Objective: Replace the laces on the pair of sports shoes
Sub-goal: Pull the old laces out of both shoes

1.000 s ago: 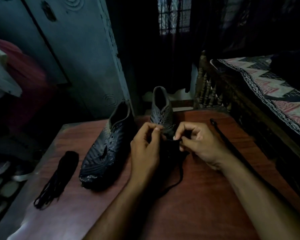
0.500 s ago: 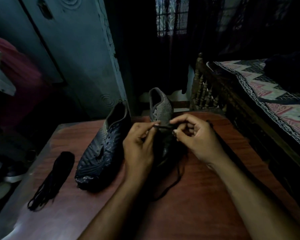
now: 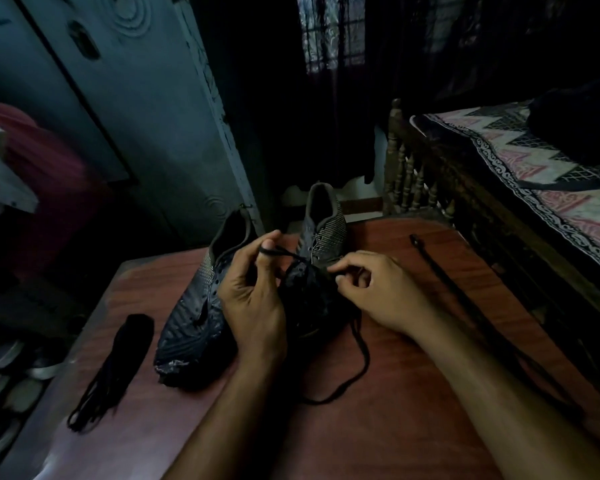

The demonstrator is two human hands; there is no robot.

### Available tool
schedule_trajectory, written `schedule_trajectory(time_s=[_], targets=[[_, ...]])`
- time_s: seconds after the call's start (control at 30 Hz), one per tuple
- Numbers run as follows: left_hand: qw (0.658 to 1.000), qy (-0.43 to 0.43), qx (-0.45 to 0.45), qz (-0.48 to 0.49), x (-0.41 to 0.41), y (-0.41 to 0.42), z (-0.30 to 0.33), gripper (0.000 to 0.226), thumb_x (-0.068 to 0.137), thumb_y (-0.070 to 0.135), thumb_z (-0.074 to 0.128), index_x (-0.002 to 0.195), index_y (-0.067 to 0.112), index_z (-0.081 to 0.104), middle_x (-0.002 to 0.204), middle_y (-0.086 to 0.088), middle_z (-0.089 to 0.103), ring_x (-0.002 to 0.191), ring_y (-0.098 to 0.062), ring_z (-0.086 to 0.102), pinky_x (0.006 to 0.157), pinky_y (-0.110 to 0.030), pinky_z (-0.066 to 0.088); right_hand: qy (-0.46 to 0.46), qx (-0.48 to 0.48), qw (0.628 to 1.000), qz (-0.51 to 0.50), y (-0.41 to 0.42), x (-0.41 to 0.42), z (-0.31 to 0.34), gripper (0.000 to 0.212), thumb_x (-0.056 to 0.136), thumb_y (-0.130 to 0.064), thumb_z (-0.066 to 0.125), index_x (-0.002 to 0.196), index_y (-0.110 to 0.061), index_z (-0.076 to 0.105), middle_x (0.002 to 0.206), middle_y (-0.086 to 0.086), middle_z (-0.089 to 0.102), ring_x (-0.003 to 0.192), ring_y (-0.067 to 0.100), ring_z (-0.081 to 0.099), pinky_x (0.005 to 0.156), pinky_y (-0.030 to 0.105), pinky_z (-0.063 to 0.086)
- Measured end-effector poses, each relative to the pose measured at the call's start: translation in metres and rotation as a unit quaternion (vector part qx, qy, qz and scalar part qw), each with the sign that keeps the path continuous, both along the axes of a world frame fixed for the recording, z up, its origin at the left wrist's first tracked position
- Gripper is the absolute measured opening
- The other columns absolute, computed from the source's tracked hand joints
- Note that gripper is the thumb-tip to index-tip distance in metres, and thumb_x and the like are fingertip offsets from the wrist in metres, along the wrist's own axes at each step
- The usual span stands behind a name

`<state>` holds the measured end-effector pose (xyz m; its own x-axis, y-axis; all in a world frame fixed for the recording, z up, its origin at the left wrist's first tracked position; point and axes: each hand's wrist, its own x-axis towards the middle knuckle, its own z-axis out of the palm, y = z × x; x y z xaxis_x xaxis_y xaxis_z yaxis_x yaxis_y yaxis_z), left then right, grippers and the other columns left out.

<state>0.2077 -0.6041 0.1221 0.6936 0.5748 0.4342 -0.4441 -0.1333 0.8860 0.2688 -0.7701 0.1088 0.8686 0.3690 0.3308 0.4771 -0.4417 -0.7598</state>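
1. Right shoe (image 3: 323,237) sits mid-counter (image 3: 413,393); left hand (image 3: 253,299) pinches the black lace (image 3: 281,252), right hand (image 3: 378,289) pinches it at the eyelets.
2. Left shoe (image 3: 198,306), at 9 o'clock, looks laceless, so roughly half remains.
3. Lace bundle (image 3: 118,358) waits farther toward 9.

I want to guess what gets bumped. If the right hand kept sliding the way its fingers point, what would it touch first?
Probably the right-hand shoe: the right hand points left at its lacing, pinching the lace.
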Motion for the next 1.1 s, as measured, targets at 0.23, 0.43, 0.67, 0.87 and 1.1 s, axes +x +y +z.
schedule_trajectory(time_s=[0.23, 0.43, 0.67, 0.87, 1.1], targets=[[0.983, -0.068, 0.161, -0.061, -0.009, -0.009, 0.015, 0.017, 0.1, 0.01, 0.062, 0.11, 0.01, 0.076, 0.102, -0.007, 0.071, 0.099, -0.018, 0.069, 0.085, -0.03, 0.054, -0.122, -0.002, 0.993, -0.01, 0.004, -0.002, -0.001, 0.018, 0.092, -0.032, 0.071, 0.107, -0.023, 0.07, 0.089, -0.009, 0.057, 0.081, 0.008, 0.056, 0.069, 0.02, 0.043], [0.967, -0.033, 0.175, -0.184, -0.009, -0.004, 0.02, 0.025, 0.094, -0.002, 0.066, 0.11, 0.015, 0.076, 0.102, -0.002, 0.075, 0.098, -0.014, 0.071, 0.085, -0.024, 0.054, -0.115, 0.033, 0.992, 0.036, 0.016, -0.01, -0.002, 0.03, 0.097, -0.041, 0.055, 0.106, -0.019, 0.072, 0.092, -0.006, 0.063, 0.087, 0.012, 0.064, 0.069, 0.041, 0.053], [0.938, 0.097, 0.327, -0.07, 0.004, 0.02, 0.007, 0.015, 0.081, 0.013, 0.062, 0.085, 0.019, 0.076, 0.082, 0.006, 0.066, 0.075, -0.006, 0.062, 0.069, -0.014, 0.044, -0.007, 0.169, 0.985, 0.044, 0.016, -0.013, 0.005, 0.014, 0.104, -0.016, 0.053, 0.092, -0.009, 0.057, 0.076, 0.001, 0.068, 0.077, 0.015, 0.07, 0.07, 0.041, 0.06], [0.906, 0.113, 0.408, -0.021, 0.004, 0.02, -0.001, 0.011, 0.083, 0.029, 0.075, 0.086, 0.024, 0.065, 0.075, 0.009, 0.059, 0.07, -0.006, 0.057, 0.062, -0.031, 0.05, 0.144, 0.285, 0.937, 0.143, 0.008, -0.014, 0.014, 0.015, 0.099, -0.011, 0.059, 0.088, 0.0, 0.058, 0.066, 0.007, 0.057, 0.068, 0.023, 0.062, 0.072, 0.033, 0.053], [0.908, 0.016, 0.418, -0.009, 0.002, 0.019, -0.005, 0.009, 0.091, 0.021, 0.071, 0.096, 0.018, 0.078, 0.09, 0.007, 0.062, 0.078, -0.008, 0.062, 0.066, -0.029, 0.053, 0.242, 0.221, 0.921, 0.209, -0.004, -0.015, 0.02, 0.009, 0.083, -0.01, 0.067, 0.088, -0.009, 0.074, 0.088, 0.015, 0.071, 0.087, 0.024, 0.067, 0.08, 0.03, 0.055]])
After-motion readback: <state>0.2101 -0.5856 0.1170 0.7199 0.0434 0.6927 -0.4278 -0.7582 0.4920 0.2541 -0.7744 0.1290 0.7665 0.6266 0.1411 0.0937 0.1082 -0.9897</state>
